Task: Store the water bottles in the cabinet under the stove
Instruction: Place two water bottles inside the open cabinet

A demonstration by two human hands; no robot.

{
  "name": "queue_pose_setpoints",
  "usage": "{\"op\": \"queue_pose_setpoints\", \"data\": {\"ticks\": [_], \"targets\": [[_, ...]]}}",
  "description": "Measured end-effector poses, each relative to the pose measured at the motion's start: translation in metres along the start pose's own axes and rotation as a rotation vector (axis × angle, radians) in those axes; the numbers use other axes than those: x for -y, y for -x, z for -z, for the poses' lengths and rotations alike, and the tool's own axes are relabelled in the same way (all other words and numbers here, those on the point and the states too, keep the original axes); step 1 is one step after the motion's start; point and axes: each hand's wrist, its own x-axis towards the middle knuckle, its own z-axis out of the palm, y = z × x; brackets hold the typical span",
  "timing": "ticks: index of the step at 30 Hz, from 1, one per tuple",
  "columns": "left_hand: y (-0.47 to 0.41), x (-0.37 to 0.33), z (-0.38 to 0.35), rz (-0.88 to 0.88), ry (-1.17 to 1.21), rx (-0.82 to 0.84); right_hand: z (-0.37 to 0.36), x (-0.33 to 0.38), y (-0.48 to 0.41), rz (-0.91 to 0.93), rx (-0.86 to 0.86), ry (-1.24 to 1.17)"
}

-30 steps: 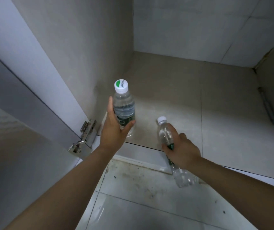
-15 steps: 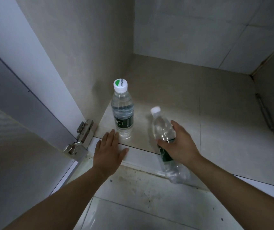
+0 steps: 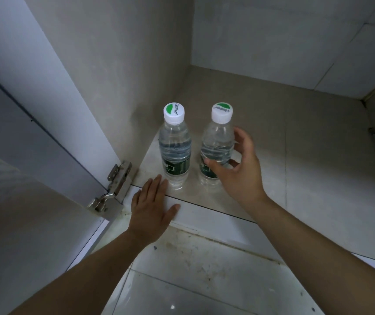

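Note:
Two clear water bottles with white-and-green caps and green labels stand upright side by side on the cabinet floor (image 3: 306,155), near its front left corner. The left bottle (image 3: 174,146) stands free. My right hand (image 3: 238,169) wraps loosely around the right bottle (image 3: 217,142), thumb across its front and fingers at its right side. My left hand (image 3: 152,205) lies flat and open on the cabinet's white front edge (image 3: 216,218), fingertips just short of the left bottle's base.
The cabinet door (image 3: 23,223) hangs open at the left on a metal hinge (image 3: 113,187). Tiled walls close the cabinet at the left, back and right. A stained tile floor (image 3: 204,269) lies below the front edge.
My right hand has lifted the tilted bottle over the front edge and stood it upright beside the first one. My left hand stays flat on the edge.

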Motion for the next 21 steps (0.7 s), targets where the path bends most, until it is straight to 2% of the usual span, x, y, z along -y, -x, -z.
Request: {"op": "queue_pose_setpoints", "data": {"ticks": [6,13,18,21], "targets": [[0.000,-0.002,0.000,0.020,-0.022,-0.010,-0.001,-0.011,0.012,-0.015,-0.055,-0.042],[0.001,-0.004,0.003,0.007,-0.077,0.021,-0.008,-0.010,0.011,0.006,-0.073,0.050],[0.001,-0.006,0.013,0.015,-0.119,0.121,0.003,-0.012,0.024,0.017,0.032,0.277],[0.009,-0.012,0.031,0.031,-0.144,0.193,0.019,-0.005,0.041,-0.060,0.129,0.448]]}}
